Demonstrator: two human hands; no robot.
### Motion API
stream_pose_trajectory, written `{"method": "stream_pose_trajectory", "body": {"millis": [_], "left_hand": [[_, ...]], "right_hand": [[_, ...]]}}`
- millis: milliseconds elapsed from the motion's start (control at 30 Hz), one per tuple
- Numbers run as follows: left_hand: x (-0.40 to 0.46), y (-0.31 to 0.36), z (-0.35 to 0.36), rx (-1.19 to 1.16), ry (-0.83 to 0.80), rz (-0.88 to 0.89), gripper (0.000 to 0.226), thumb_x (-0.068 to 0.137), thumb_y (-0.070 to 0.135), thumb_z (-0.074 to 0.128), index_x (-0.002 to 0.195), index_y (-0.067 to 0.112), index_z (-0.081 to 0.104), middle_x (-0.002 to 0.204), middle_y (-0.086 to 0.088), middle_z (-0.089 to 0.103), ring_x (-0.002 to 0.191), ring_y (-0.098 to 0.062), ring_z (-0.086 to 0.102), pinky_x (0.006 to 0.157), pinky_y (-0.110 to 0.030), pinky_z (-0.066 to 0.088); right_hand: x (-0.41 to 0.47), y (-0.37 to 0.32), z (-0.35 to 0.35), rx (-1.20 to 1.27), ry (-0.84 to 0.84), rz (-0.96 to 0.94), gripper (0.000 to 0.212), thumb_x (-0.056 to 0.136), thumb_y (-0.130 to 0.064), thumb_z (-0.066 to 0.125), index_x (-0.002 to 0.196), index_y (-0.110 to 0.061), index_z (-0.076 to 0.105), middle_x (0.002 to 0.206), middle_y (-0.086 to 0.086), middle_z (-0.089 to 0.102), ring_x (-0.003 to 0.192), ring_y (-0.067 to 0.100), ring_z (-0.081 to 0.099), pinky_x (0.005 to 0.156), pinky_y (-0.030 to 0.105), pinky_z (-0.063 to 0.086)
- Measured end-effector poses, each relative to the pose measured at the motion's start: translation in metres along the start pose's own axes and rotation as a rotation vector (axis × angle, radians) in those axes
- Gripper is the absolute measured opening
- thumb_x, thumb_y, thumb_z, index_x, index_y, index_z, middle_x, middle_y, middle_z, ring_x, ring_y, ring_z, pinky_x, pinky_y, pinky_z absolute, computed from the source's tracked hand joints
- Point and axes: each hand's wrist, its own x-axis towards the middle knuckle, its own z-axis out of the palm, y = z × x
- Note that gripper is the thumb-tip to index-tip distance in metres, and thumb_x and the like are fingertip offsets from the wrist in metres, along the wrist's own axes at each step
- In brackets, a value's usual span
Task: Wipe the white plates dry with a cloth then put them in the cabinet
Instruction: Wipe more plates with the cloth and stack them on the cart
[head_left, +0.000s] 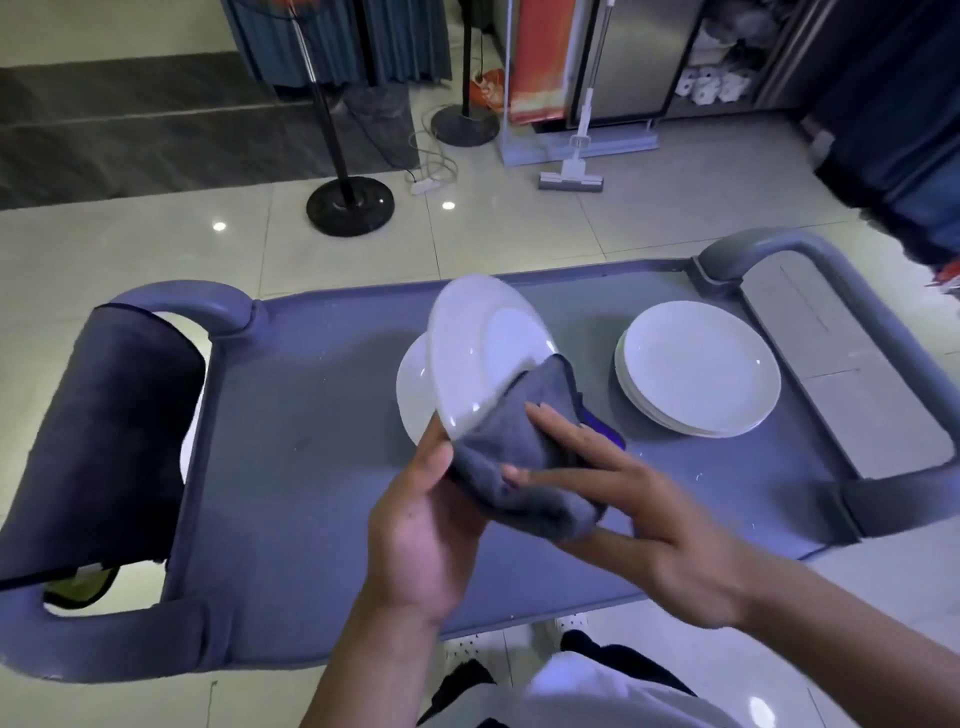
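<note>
A grey, padded flat-topped cart with rounded tubular handles (291, 467) fills most of the view and stands on a pale glossy tiled floor (130, 244). A dark cloth cover (104, 441) drapes over the cart's left handle. On the right part of the cart's top sits a stack of round white ceramic plates (698, 374), well apart from the hands. Another flat white plate (413, 395) lies on the cart near the middle, partly hidden.

Above that one, a single white plate held tilted on edge (483, 348) is in the air. The left hand (421, 535) is curled closed on its lower rim, thumb to the front. The right hand (623, 514) has its fingers spread fairly wide and presses a folded grey microfibre cloth (524, 462) against the plate's lower right edge; the cloth wraps round the rim there.

The step in hand appears to be drying this plate. To do it well, the left hand should probably keep a firm pinch on the rim and turn the plate bit by bit, while the cloth sweeps both faces and the edge. Keeping the plate low over the cart would soften a slip. No cabinet can be made out with certainty in this view.
</note>
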Motion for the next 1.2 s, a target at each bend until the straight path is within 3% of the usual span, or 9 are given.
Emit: {"method": "stream_pose_trajectory", "body": {"millis": [100, 233, 400, 600, 767, 833, 933, 1000, 1200], "left_hand": [[0.009, 0.005, 0.0, 0.145, 0.027, -0.014, 0.035, 0.084, 0.03, 0.072, 0.119, 0.032, 0.075, 0.122, 0.0, 0.074, 0.114, -0.018, 0.068, 0.086, -0.03, 0.056], [0.021, 0.005, -0.002, 0.272, -0.112, 0.007, 0.044, 0.096, 0.006, 0.056, 0.122, 0.038, 0.072, 0.12, 0.005, 0.073, 0.112, -0.014, 0.066, 0.087, -0.028, 0.054], [0.03, 0.003, -0.015, 0.105, -0.081, -0.09, 0.04, 0.093, 0.013, 0.053, 0.112, 0.04, 0.076, 0.116, 0.004, 0.074, 0.108, -0.014, 0.069, 0.08, -0.035, 0.06], [0.04, 0.013, -0.048, -0.029, -0.036, -0.17, 0.049, 0.08, 0.029, 0.082, 0.127, 0.035, 0.07, 0.13, 0.001, 0.069, 0.119, -0.019, 0.066, 0.085, -0.038, 0.06], [0.039, 0.017, -0.05, -0.06, -0.05, -0.192, 0.064, 0.064, 0.04, 0.093, 0.124, 0.036, 0.072, 0.129, 0.002, 0.07, 0.12, -0.019, 0.066, 0.088, -0.039, 0.061], [0.035, 0.015, -0.045, -0.062, -0.056, -0.204, 0.06, 0.068, 0.035, 0.091, 0.125, 0.035, 0.072, 0.131, 0.0, 0.069, 0.12, -0.02, 0.066, 0.084, -0.04, 0.061], [0.028, 0.013, -0.033, -0.035, -0.085, -0.225, 0.043, 0.085, 0.017, 0.072, 0.124, 0.033, 0.073, 0.134, -0.005, 0.068, 0.121, -0.027, 0.066, 0.084, -0.047, 0.061], [0.02, 0.012, -0.024, -0.042, -0.152, -0.198, 0.041, 0.092, 0.013, 0.06, 0.129, 0.029, 0.07, 0.136, -0.009, 0.067, 0.124, -0.031, 0.065, 0.088, -0.048, 0.059], [0.008, 0.02, -0.035, -0.072, -0.055, -0.128, 0.04, 0.094, 0.013, 0.053, 0.129, 0.025, 0.07, 0.132, -0.014, 0.068, 0.113, -0.03, 0.07, 0.08, -0.042, 0.06]], "right_hand": [[-0.015, 0.019, -0.013, -0.265, -0.067, 0.011, 0.049, 0.088, -0.028, 0.063, 0.132, -0.049, 0.061, 0.161, -0.033, 0.016, 0.15, -0.003, 0.017, 0.115, 0.01, 0.013], [-0.031, 0.041, -0.001, -0.429, 0.027, 0.005, 0.052, 0.09, -0.017, 0.066, 0.137, -0.041, 0.06, 0.165, -0.021, 0.017, 0.153, 0.008, 0.018, 0.118, 0.015, 0.013], [-0.049, 0.036, 0.031, -0.154, 0.216, 0.132, 0.048, 0.094, -0.019, 0.06, 0.136, -0.043, 0.059, 0.164, -0.021, 0.022, 0.153, 0.006, 0.015, 0.119, 0.02, 0.021], [-0.051, 0.04, 0.032, 0.665, 0.867, 0.645, 0.02, 0.101, -0.025, 0.056, 0.113, -0.026, 0.072, 0.116, 0.0, 0.074, 0.117, 0.034, 0.064, 0.09, 0.052, 0.055], [-0.029, 0.016, 0.014, 0.496, 1.079, 0.544, 0.02, 0.103, -0.024, 0.055, 0.106, -0.033, 0.072, 0.11, -0.008, 0.073, 0.108, 0.022, 0.066, 0.088, 0.037, 0.054], [-0.008, -0.003, 0.013, 0.301, 1.052, 0.334, 0.026, 0.102, -0.013, 0.053, 0.107, -0.033, 0.07, 0.106, -0.013, 0.067, 0.105, 0.01, 0.06, 0.091, 0.023, 0.046], [0.032, -0.019, 0.022, -0.053, 0.787, 0.166, 0.047, 0.098, -0.034, 0.048, 0.143, -0.047, 0.042, 0.156, -0.022, 0.036, 0.148, -0.002, 0.024, 0.121, 0.038, 0.019], [0.053, -0.025, 0.034, -0.191, 0.715, 0.207, 0.052, 0.091, -0.05, 0.039, 0.142, -0.058, 0.029, 0.162, -0.025, 0.017, 0.151, -0.005, 0.002, 0.124, 0.045, -0.001], [0.048, -0.026, 0.077, -0.156, 0.492, 0.089, 0.053, 0.095, -0.048, 0.04, 0.148, -0.047, 0.037, 0.163, -0.02, 0.021, 0.152, -0.002, 0.003, 0.122, 0.049, -0.008]]}}
